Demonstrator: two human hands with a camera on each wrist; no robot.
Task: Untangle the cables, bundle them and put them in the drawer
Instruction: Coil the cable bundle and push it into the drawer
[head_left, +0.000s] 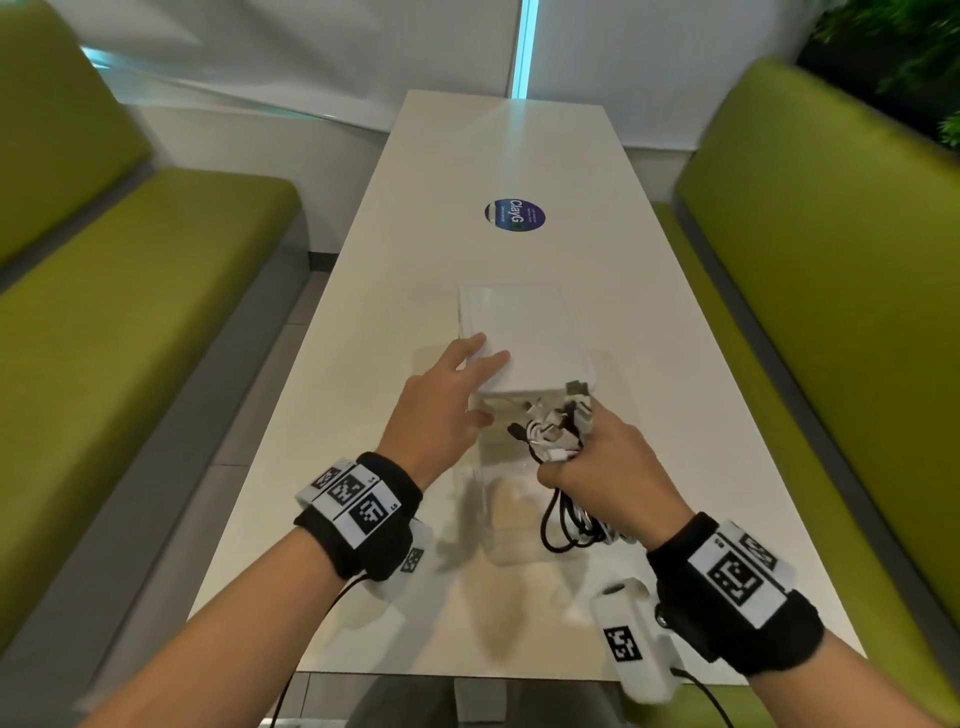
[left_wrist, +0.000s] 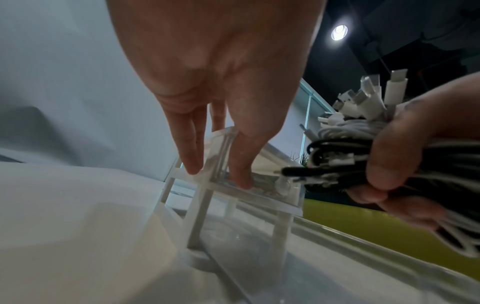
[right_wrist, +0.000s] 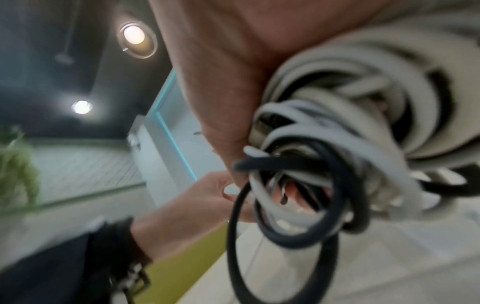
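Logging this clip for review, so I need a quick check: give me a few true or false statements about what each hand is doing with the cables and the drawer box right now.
1. The right hand grips a bundle of black and white cables. True.
2. The left hand also holds cables. False: it holds none; its straight fingers rest on the clear drawer unit.
3. The bundle already lies in the drawer with the hand off it. False: it is in the right hand's grip, at the drawer unit's near end.
4. A round blue sticker sits on the white table beyond the drawer unit. True.
5. Green benches flank the table. True.
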